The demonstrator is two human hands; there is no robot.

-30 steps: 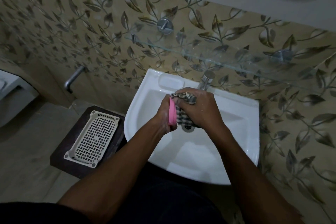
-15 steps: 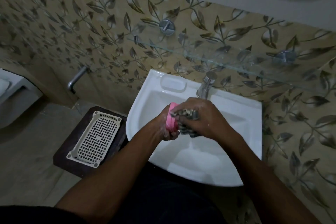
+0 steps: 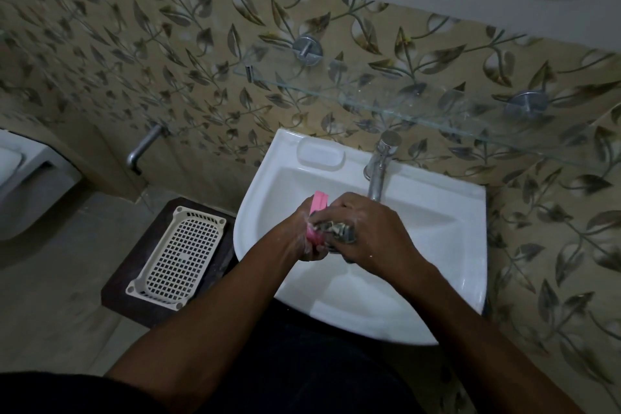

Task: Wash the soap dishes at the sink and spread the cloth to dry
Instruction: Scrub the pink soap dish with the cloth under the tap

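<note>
1. Pink soap dish (image 3: 317, 222) held on edge over the white sink (image 3: 437, 212), long axis running from near the body up toward the wall, top end pointing at the tap (image 3: 378, 175).
2. Left hand (image 3: 304, 235) wrapped around the dish's lower part, fingers curled tight, flecked with suds.
3. Right hand (image 3: 366, 228) pressing a bunched checked cloth (image 3: 337, 230) against the dish's right face, fingers clenched on it.
4. Cream perforated tray (image 3: 178, 254) resting on a dark stool left of the sink.

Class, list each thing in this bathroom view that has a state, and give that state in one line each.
pink soap dish: held on edge in the left hand
cloth: bunched in the right hand, against the dish
tap: no water seen running
basket: empty, upright beside the sink
glass shelf: bare
</note>
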